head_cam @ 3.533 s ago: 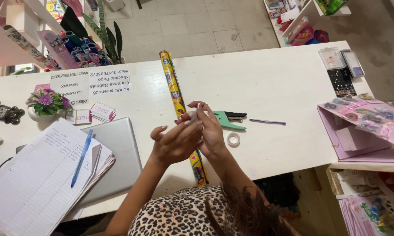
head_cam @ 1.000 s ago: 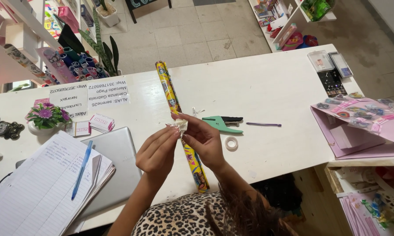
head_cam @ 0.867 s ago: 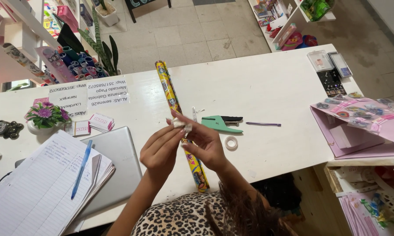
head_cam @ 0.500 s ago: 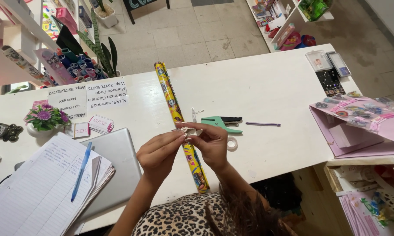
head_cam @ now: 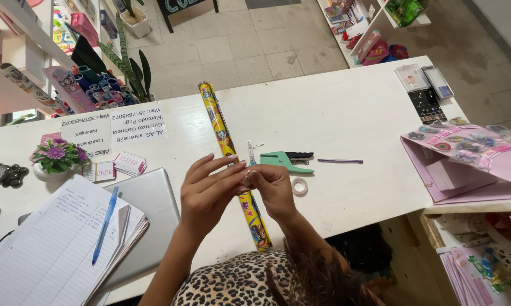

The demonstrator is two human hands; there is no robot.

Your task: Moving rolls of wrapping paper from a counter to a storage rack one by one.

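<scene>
Between my fingertips sits a small pale bit of something, too small to identify. My left hand (head_cam: 210, 192) and right hand (head_cam: 272, 187) meet over the middle of the counter (head_cam: 352, 113), just above the roll of patterned wrapping paper (head_cam: 233, 164), which lies lengthwise from the far edge toward the near edge. Left hand: fingers spread and half-curled, tips pinching at the scrap. Right hand: closed more tightly, thumb and forefinger nipped on the same spot.

Against half a second ago, both hands have dropped slightly toward me and drawn closer together; the left fingers fan wider. The roll has not shifted.

Just right of my hands: a green tape dispenser (head_cam: 286, 160), then a ring of clear tape (head_cam: 299, 185) nearer the front edge, then a thin purple strip (head_cam: 340, 161). All unchanged.

At the right edge, a pink folder with stickers (head_cam: 465, 158); at the far right corner, a calculator (head_cam: 427, 105).

Left side: grey laptop (head_cam: 148, 215), lined notebook (head_cam: 45, 249) with blue pen (head_cam: 105, 224), small flower pot (head_cam: 54, 161) beyond.
</scene>
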